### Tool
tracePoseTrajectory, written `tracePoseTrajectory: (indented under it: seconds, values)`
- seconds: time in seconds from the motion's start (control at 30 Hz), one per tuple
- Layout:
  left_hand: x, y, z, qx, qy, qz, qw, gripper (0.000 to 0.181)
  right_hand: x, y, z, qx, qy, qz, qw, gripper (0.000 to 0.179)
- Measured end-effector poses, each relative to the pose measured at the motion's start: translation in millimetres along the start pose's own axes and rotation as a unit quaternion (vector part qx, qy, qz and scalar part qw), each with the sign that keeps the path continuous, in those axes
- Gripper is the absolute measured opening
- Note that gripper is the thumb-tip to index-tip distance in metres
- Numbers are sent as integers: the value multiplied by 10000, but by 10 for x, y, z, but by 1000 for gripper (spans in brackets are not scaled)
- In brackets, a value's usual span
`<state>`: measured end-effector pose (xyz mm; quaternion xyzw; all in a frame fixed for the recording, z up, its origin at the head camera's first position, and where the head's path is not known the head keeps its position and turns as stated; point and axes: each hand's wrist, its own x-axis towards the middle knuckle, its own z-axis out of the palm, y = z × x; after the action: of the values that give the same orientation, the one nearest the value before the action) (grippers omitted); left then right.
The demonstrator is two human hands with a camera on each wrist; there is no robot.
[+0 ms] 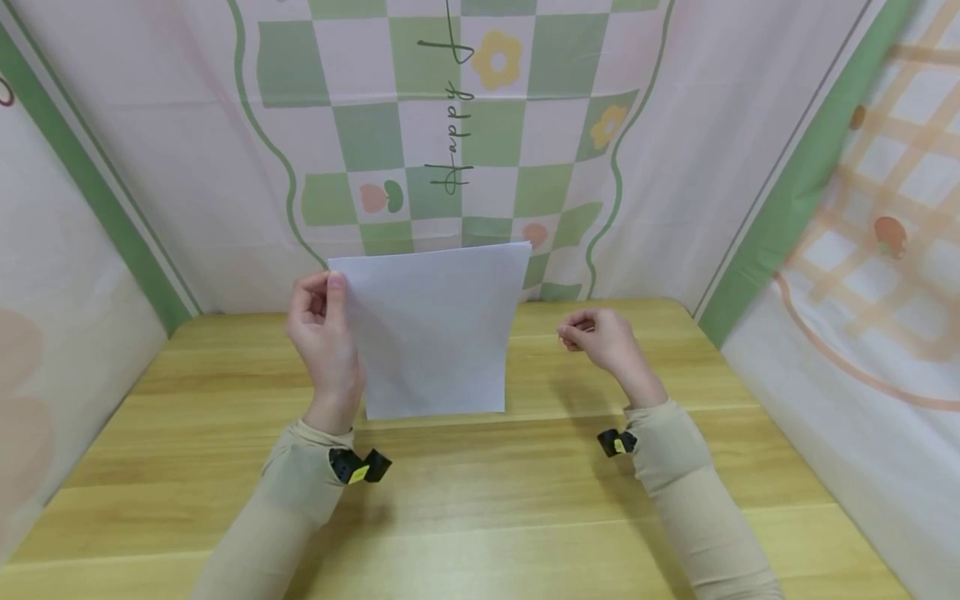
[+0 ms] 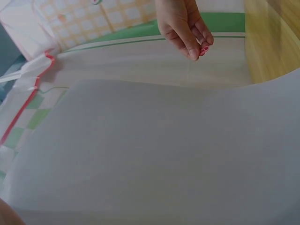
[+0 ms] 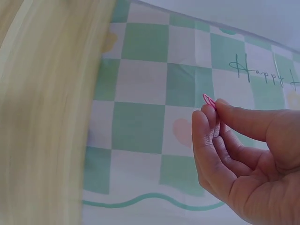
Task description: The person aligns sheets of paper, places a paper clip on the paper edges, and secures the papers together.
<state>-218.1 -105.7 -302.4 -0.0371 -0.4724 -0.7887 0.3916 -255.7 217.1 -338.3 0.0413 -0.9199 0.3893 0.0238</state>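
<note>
Beige left sleeve and right sleeve nearest, coming in over the wooden table; black wrist cameras strapped on both. Past them, left hand pinches the white sheet at its upper left corner, thumb on the near face. Right hand, to the right and apart from the sheet, pinches a small pink wire loop between thumb and fingertips, other fingers curled.

Sheet is over the far half of the table, roughly upright, broad face to the head camera; it hides part of the table's far edge and the lower backdrop. Foreshortened, so can't tell its long axis. Loop's long axis sticks out of the fingertips, pointing left.

Fabric left panel, plaid right panel flank the table; green-check backdrop hangs farthest, reading "Happy" sideways.
</note>
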Motion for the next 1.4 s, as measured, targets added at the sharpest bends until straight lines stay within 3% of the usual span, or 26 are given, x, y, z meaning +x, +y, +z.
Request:
tracePoseTrajectory:
  seconds: [1.4]
  values:
    - [-8, -34, 13, -16, -35, 95, 9999, 6, -294, -518, -63, 9, 506, -752, 9959, 15]
